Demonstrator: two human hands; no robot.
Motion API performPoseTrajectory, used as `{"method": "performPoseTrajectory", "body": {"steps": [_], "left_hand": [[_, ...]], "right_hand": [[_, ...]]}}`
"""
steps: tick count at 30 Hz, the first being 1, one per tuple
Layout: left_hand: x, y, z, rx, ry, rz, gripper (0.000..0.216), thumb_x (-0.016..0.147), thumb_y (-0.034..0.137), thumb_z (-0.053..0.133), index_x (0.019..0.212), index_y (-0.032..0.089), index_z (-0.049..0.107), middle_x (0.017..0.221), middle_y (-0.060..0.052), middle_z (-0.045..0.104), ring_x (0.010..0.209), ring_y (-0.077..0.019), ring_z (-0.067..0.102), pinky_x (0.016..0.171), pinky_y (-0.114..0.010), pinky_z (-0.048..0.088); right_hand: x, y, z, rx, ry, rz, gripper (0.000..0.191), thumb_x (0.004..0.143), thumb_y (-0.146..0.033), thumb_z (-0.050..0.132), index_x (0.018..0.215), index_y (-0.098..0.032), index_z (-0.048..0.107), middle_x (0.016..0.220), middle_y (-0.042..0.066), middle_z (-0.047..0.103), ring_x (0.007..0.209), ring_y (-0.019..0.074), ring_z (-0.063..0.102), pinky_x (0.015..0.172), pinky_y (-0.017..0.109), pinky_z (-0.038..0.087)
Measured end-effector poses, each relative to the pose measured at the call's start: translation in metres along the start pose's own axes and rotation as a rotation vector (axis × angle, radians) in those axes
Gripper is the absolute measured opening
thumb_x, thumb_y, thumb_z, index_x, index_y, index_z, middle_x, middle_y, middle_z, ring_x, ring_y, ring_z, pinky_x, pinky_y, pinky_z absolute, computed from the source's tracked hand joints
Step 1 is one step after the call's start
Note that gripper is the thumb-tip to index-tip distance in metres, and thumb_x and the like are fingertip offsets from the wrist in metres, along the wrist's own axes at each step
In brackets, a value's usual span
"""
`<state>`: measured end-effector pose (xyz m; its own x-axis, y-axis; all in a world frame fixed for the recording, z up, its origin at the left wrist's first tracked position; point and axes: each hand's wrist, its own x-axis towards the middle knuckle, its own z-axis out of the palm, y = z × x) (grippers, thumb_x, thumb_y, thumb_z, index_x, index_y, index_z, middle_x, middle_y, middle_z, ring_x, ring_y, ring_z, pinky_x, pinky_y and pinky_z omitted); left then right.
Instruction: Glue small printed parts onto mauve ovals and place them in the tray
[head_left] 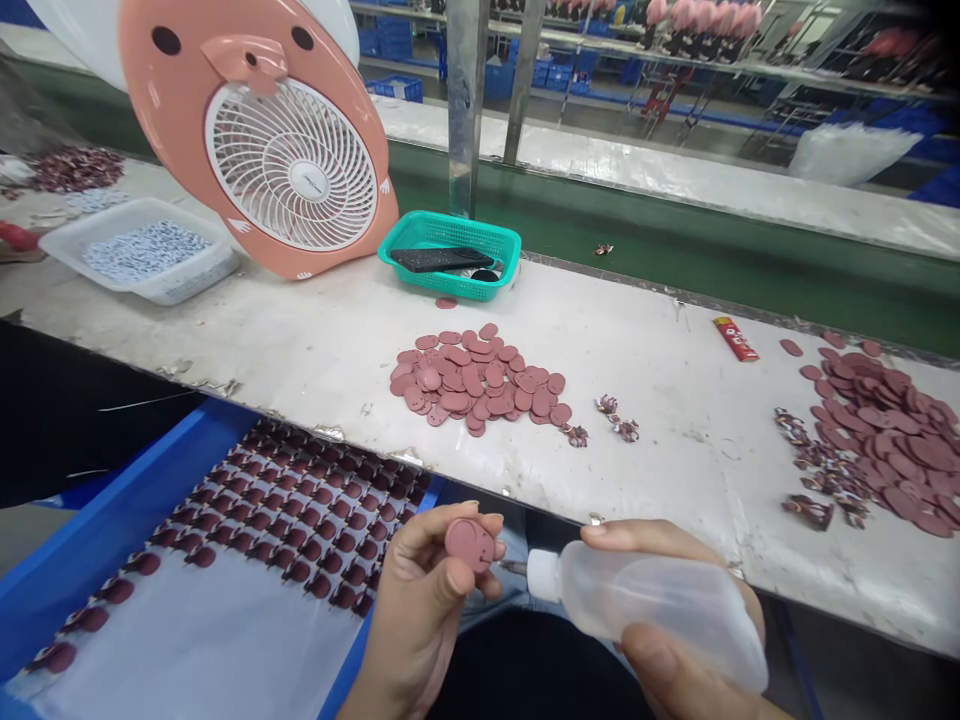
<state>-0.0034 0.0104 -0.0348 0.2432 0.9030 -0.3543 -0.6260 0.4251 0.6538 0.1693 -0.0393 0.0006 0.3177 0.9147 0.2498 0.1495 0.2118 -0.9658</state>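
Between the thumb and fingers of my left hand (427,590) is a reddish-brown oval disc (469,546) with small dark marks near one edge. My right hand (675,600) is wrapped round a translucent squeeze bottle (660,600) with a white cap, tilted nearly level. Its thin dark nozzle points left and reaches the disc's edge; whether it touches cannot be made out. Past my hands, a loose heap of similar discs (480,380) lies on the white bench (660,460). A few small shiny brown-and-white pieces (626,430) lie right of that heap.
At lower left, a blue crate (150,460) holds rows of discs with attached pieces on a pale sheet. A second disc pile (892,430) lies far right. Behind stand a green basket (450,230) holding a phone, an orange fan (300,150), and a white tray (150,250). A red wrapper (736,340) lies near the back edge.
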Motion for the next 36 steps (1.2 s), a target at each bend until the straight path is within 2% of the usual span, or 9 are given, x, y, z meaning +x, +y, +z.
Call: {"method": "performPoseTrajectory", "body": {"steps": [3,8,11,18,25,31,36], "left_hand": [[0.0002,0.0000,-0.0004,0.004,-0.004,-0.005,0.035,0.058,0.037,0.097,0.090,0.029,0.084,0.088,-0.005,0.084,0.073,-0.0179,0.076,0.055,-0.018,0.059],[0.0012,0.0002,0.0006,0.015,0.008,-0.004,0.035,0.058,0.038,0.097,0.090,0.030,0.084,0.088,-0.005,0.084,0.073,-0.0177,0.076,0.056,-0.018,0.059],[0.0015,0.0003,0.0007,0.024,0.020,-0.002,0.036,0.056,0.039,0.097,0.089,0.029,0.085,0.087,-0.006,0.084,0.072,-0.0187,0.076,0.055,-0.020,0.059],[0.0002,0.0001,-0.0004,0.041,0.008,0.009,0.036,0.059,0.041,0.096,0.091,0.031,0.084,0.089,-0.005,0.084,0.073,-0.0166,0.075,0.057,-0.018,0.059],[-0.0008,-0.0009,-0.0028,0.032,0.008,0.001,0.036,0.058,0.039,0.097,0.090,0.030,0.085,0.087,-0.006,0.084,0.072,-0.0170,0.075,0.057,-0.019,0.059],[-0.0015,-0.0003,-0.0034,0.044,0.004,0.005,0.035,0.059,0.039,0.096,0.091,0.031,0.085,0.088,-0.007,0.084,0.072,-0.0183,0.075,0.057,-0.020,0.060],[-0.0013,-0.0005,-0.0036,0.045,-0.002,0.004,0.036,0.058,0.040,0.096,0.091,0.031,0.085,0.089,-0.007,0.084,0.071,-0.0182,0.075,0.056,-0.020,0.059]], "right_hand": [[-0.0012,-0.0030,0.0032,0.029,0.033,0.022,0.030,0.089,-0.056,0.071,0.110,-0.035,0.072,0.071,0.002,0.071,0.040,0.0173,0.053,0.036,0.032,0.041],[-0.0021,-0.0051,0.0058,0.032,0.059,0.067,0.034,0.087,-0.059,0.073,0.105,-0.030,0.074,0.071,0.004,0.070,0.040,0.0177,0.052,0.037,0.034,0.040],[-0.0007,-0.0045,0.0041,0.049,0.047,0.054,0.038,0.086,-0.062,0.072,0.106,-0.030,0.073,0.063,0.002,0.066,0.039,0.0175,0.050,0.038,0.034,0.037],[0.0015,-0.0065,0.0056,0.010,0.059,0.071,0.038,0.086,-0.061,0.072,0.104,-0.028,0.072,0.069,0.004,0.069,0.040,0.0179,0.054,0.038,0.034,0.042],[0.0018,-0.0054,0.0055,0.036,0.029,0.059,0.033,0.086,-0.058,0.074,0.105,-0.032,0.073,0.063,0.001,0.066,0.037,0.0164,0.050,0.035,0.031,0.037],[0.0000,-0.0013,0.0063,0.102,0.090,0.072,0.037,0.086,-0.060,0.072,0.106,-0.029,0.073,0.063,0.002,0.066,0.041,0.0169,0.050,0.041,0.033,0.038],[0.0062,-0.0014,0.0055,0.072,0.044,0.025,0.035,0.087,-0.057,0.073,0.106,-0.027,0.073,0.060,0.001,0.066,0.038,0.0153,0.049,0.037,0.029,0.039]]}}
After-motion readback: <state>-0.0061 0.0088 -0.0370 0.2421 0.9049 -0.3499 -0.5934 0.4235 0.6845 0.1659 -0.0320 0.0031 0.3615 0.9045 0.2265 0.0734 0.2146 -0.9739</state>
